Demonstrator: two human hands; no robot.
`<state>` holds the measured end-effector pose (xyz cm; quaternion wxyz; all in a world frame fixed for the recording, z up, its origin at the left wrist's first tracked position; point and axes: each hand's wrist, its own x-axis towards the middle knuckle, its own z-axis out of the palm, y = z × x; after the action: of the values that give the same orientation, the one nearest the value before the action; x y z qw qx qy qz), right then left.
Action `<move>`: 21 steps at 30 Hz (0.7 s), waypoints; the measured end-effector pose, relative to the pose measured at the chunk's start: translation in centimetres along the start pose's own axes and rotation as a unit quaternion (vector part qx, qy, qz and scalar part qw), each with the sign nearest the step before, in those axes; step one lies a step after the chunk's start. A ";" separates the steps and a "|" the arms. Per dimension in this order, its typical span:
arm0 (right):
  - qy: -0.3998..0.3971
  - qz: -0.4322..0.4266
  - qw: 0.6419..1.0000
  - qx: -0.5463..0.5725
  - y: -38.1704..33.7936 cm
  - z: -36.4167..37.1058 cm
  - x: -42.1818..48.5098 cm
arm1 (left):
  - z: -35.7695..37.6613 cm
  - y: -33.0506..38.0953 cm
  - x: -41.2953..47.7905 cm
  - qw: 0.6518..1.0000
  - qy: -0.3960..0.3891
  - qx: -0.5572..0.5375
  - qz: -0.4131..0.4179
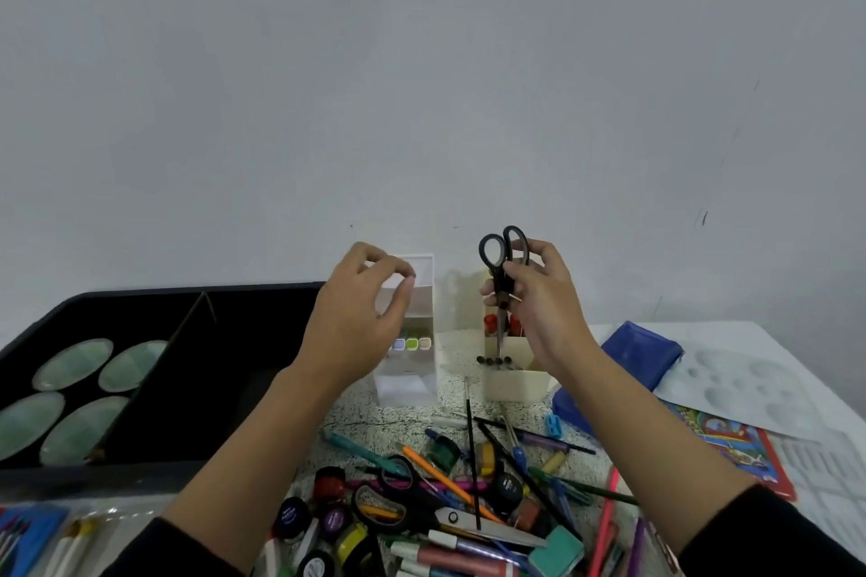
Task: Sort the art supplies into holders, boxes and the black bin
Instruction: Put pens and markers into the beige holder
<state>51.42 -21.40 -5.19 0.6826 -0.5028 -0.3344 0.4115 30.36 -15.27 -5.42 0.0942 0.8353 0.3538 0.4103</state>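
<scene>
My right hand grips black-handled scissors upright, blades pointing down over the cream holder, which has red-capped items and dark pen ends in it. My left hand hovers in front of the white tiered holder, fingers loosely curled and holding nothing. That holder carries pastel markers. A pile of pens, markers, paint pots and a second, larger pair of scissors lies on the table near me. The black bin stands at the left.
Several green oval plates lie in the bin's left compartment. A blue pouch, a white paint palette and a colourful sheet lie at the right. Packaged brushes sit at the lower left. A plain wall is behind.
</scene>
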 end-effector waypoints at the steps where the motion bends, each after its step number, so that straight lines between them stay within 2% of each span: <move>1: 0.008 -0.005 1.000 0.010 -0.2 -0.1 0.1 | 0.3 0.7 0.5 1.000 -0.018 -0.005 0.024; 7: 0.076 -0.077 0.994 0.020 -1.6 -2.0 2.5 | 4.5 5.1 3.5 0.989 -0.101 0.028 0.100; 10: 0.099 -0.108 0.988 0.051 -2.2 -3.4 4.1 | 7.0 6.4 4.3 0.973 -0.192 0.087 0.098; 13: 0.104 -0.144 0.982 0.058 -2.1 -4.2 5.9 | 9.0 6.8 3.9 0.963 -0.243 0.087 0.072; 17: 0.102 -0.149 0.978 -0.103 -0.3 -5.2 7.6 | 11.2 5.6 2.8 0.951 -0.287 0.099 0.055; 21: 0.076 -0.118 0.965 -0.222 2.6 -7.1 8.4 | 12.3 4.4 2.2 0.950 -0.308 0.042 0.034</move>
<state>60.66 -16.40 -9.23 0.6207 -0.6288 -0.4216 0.2041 42.78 -15.35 -10.03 0.1494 0.9355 0.2964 0.1211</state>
